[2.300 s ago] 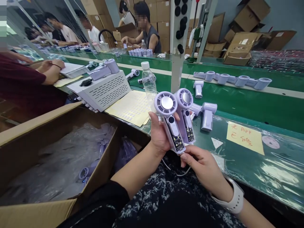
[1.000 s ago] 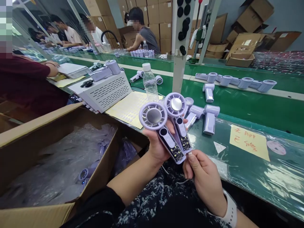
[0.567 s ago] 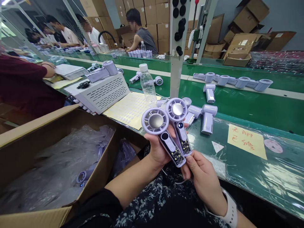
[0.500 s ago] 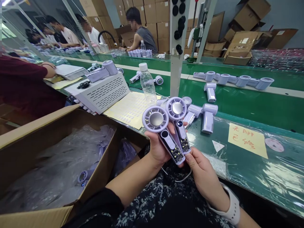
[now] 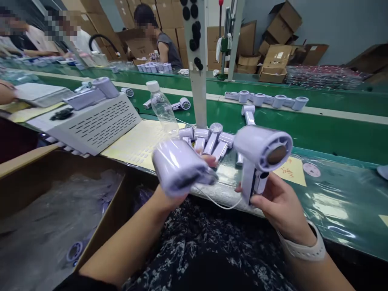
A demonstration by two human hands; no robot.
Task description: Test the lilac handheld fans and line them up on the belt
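Observation:
A lavender handheld fan (image 5: 178, 165), smeared by motion and tilted on its side, is in my left hand (image 5: 172, 198); the fan hides much of the palm. My right hand (image 5: 280, 202) grips the handle of a second handheld fan (image 5: 262, 147), held upright with its round head facing right. A white cable (image 5: 222, 207) curves between the two hands. Behind them, several more lavender fans (image 5: 212, 141) lie close together on the bench by the metal post. One fan (image 5: 249, 115) stands farther back on the green belt.
A clear plastic bottle (image 5: 163, 107) stands by a slotted metal box (image 5: 97, 117) at left. An open carton (image 5: 113, 210) with plastic bags is at lower left. A white post (image 5: 197, 89) rises from the bench. Several fans (image 5: 259, 99) line the belt. A co-worker (image 5: 165, 44) sits opposite.
The two fans, held side by side before, are now apart, one in each hand. The right one has risen and turned; the left one has swung left and tipped. The view has shifted right.

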